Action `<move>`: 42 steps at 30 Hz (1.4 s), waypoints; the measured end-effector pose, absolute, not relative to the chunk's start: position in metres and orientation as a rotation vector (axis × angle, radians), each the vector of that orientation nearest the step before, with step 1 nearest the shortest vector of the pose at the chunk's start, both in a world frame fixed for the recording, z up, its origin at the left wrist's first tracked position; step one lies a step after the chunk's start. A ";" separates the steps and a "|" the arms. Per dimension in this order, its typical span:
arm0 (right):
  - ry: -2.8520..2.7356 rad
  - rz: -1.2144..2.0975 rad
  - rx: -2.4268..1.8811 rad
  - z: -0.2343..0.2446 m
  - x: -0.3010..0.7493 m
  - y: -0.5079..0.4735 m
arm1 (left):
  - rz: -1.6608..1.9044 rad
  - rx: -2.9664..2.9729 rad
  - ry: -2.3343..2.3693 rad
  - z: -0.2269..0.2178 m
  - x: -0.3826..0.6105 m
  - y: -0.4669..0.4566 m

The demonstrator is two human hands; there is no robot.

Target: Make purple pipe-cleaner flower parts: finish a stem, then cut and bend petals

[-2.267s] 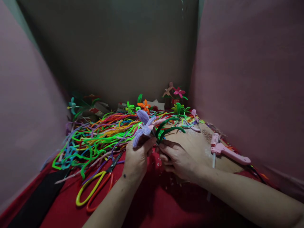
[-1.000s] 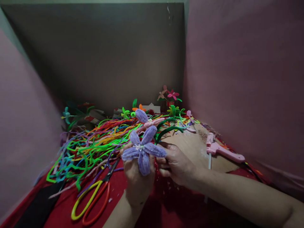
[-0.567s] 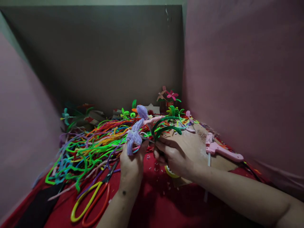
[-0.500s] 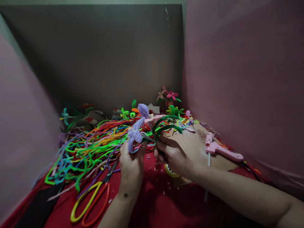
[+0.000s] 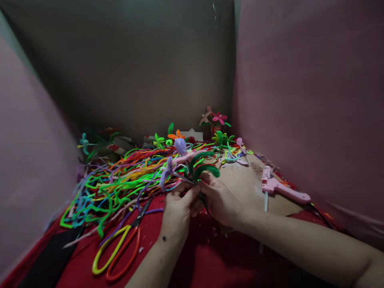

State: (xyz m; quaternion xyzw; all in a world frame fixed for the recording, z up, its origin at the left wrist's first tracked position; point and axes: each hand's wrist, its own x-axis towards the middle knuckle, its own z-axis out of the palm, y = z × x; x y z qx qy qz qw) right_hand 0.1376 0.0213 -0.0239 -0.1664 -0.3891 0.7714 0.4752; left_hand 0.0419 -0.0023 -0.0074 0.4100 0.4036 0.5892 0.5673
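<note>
The left hand (image 5: 177,208) pinches the purple pipe-cleaner flower (image 5: 167,171) at its stem, petals toward 11 o'clock; the right hand (image 5: 220,200) grips the green leaf loops (image 5: 210,169), steadying their junction.

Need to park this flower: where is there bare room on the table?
Bare brown board lies between the right hand, which with the left hand grips the purple flower, and the pink glue gun. Red cloth shows free between the forearms. Crowded: the pipe-cleaner pile left, scissors before it, finished flowers at the back.
</note>
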 end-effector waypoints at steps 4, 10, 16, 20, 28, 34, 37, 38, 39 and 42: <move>-1.060 1.789 -0.455 -0.019 0.144 0.024 | 1.418 0.997 1.030 0.004 0.039 -0.005; -1.209 1.523 -0.594 0.005 0.167 0.031 | 1.369 1.133 1.034 0.007 0.028 -0.006; -1.160 1.591 -0.530 0.016 0.168 0.031 | 1.167 0.962 0.898 0.008 0.031 -0.011; -1.134 1.557 -0.565 0.017 0.166 0.028 | 1.167 0.974 0.867 0.009 0.033 -0.010; -1.163 1.435 -0.489 0.005 0.161 0.029 | 1.206 0.802 0.918 0.004 0.037 -0.011; -1.191 1.354 -0.475 0.004 0.158 0.026 | 1.278 0.717 0.833 0.008 0.039 -0.012; -1.194 1.370 -0.488 0.006 0.156 0.024 | 1.285 0.655 0.830 0.011 0.038 -0.012; -1.200 1.383 -0.479 0.006 0.155 0.023 | 1.284 0.631 0.827 0.012 0.038 -0.012; -1.208 1.395 -0.472 0.007 0.155 0.023 | 1.283 0.603 0.825 0.013 0.038 -0.012; -1.231 1.407 -0.479 0.006 0.155 0.024 | 1.275 0.495 0.815 0.015 0.035 -0.011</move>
